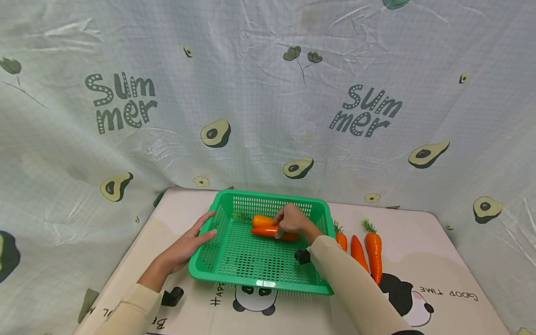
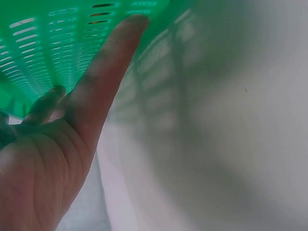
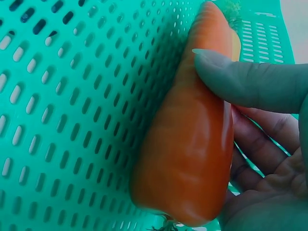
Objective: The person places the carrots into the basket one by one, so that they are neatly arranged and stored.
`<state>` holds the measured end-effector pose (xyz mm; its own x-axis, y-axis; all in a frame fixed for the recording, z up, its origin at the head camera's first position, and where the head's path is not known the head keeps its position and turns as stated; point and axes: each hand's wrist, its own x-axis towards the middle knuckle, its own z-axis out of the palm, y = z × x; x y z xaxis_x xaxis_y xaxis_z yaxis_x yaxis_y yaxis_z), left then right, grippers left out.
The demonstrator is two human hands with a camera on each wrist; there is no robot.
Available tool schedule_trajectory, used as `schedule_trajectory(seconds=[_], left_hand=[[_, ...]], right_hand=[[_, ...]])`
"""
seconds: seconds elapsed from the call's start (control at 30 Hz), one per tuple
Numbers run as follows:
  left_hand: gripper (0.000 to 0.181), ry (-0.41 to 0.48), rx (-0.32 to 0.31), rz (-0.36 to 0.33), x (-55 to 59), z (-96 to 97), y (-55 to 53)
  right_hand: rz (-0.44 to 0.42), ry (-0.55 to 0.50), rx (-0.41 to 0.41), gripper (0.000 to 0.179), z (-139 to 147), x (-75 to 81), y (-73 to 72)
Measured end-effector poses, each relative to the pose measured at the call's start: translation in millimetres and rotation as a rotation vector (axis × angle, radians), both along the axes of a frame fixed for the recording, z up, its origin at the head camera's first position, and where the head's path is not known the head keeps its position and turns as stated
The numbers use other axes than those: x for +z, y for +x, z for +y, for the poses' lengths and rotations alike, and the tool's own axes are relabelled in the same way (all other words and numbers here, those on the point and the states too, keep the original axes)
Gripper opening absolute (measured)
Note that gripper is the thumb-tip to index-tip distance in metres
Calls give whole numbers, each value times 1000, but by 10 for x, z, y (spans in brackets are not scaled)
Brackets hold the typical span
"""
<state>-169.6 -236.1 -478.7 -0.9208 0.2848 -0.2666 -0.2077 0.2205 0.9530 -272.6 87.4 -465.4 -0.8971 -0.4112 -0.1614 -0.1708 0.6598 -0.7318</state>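
A green plastic basket (image 1: 261, 284) with slotted walls stands in front of me. Inside it, my right hand (image 1: 292, 219) pinches an orange carrot (image 1: 264, 230) that lies sideways, tip to the left. In the right wrist view, the thumb (image 3: 260, 84) presses on this carrot (image 3: 187, 154), with the other fingers along its far side. Just behind it in the basket lies another carrot (image 1: 260, 220), partly hidden by the hand. My left hand (image 1: 182, 251) holds the basket's left side, thumb over the rim; in the left wrist view, a straight finger (image 2: 103, 77) touches the outer wall.
Right of the basket, a leafy carrot (image 1: 373, 253), a carrot (image 1: 358, 253) with its top hidden, and a carrot (image 1: 342, 240) partly covered by my right sleeve lie on the printed table (image 1: 452, 260). A patterned curtain (image 1: 259, 93) hangs behind and at both sides.
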Motion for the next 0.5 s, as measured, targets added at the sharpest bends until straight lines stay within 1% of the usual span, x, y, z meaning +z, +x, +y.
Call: schedule_trajectory(seconds=[0.1, 0.37, 0.5], left_hand=[[70, 0, -1, 2, 1, 0, -2], [72, -14, 0, 6, -3, 3, 3], [72, -11, 0, 5, -6, -1, 4]], right_hand=[[5, 4, -5, 27, 1, -3, 1], [35, 23, 12, 28, -5, -7, 12], [48, 25, 12, 25, -8, -13, 11]])
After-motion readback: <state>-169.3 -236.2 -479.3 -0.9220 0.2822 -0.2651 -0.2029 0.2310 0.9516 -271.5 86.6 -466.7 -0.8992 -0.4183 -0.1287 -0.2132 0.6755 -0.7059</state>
